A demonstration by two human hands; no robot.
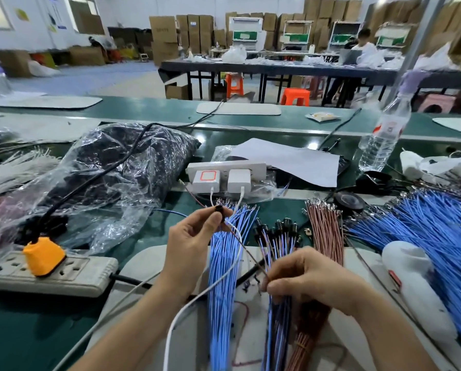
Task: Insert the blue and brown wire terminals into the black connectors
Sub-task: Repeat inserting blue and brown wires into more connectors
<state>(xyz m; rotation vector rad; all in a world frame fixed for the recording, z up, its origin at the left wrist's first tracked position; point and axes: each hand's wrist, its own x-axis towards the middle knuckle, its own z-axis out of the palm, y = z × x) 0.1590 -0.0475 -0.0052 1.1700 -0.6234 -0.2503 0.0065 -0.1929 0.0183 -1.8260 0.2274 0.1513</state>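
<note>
Connector (pixel 219 209): pinched in my left hand (pixel 190 238)
Brown wire (pixel 246 249): pinched by my right hand (pixel 313 277)
Next: probably seat its terminal fully

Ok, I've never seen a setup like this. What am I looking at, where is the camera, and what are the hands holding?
There is no machine here, just a person's two bare hands. One camera worn on the head looks down at a green bench. The left hand pinches a small black connector. A thin brown wire runs from it to the right hand, whose grip pinches it. On the bench lie a blue wire bundle, a brown wire bundle and a cluster of wired connectors. A power strip sits to the left.
</note>
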